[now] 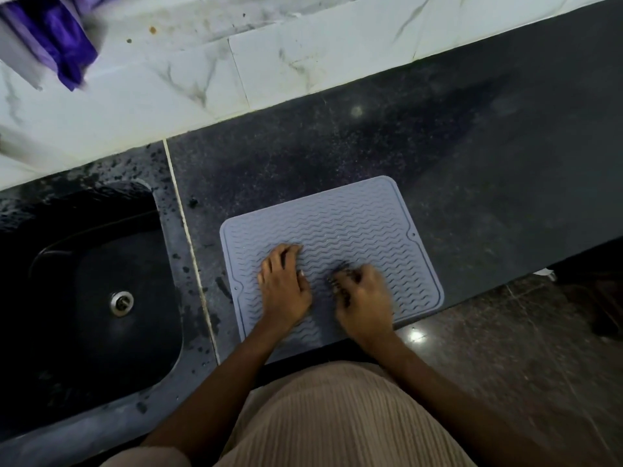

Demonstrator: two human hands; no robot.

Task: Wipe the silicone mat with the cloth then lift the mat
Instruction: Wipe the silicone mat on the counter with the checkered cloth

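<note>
A grey-blue silicone mat (350, 217) with wavy ridges lies flat on the dark counter (472, 163), its near edge at the counter's front. My left hand (283, 284) presses flat on the mat's near-left part, fingers apart and holding nothing. My right hand (364, 298) is blurred on the mat's near-middle, fingers curled over a small dark cloth (338, 276). Only a dark scrap of the cloth shows past my fingertips.
A black sink (101, 298) with a metal drain (121, 303) sits left of the mat, with wet spots around it. A white marble-tiled ledge (269, 72) runs behind the counter, with a purple object (60, 38) at its far left. The floor (505, 348) lies beyond the counter's front edge.
</note>
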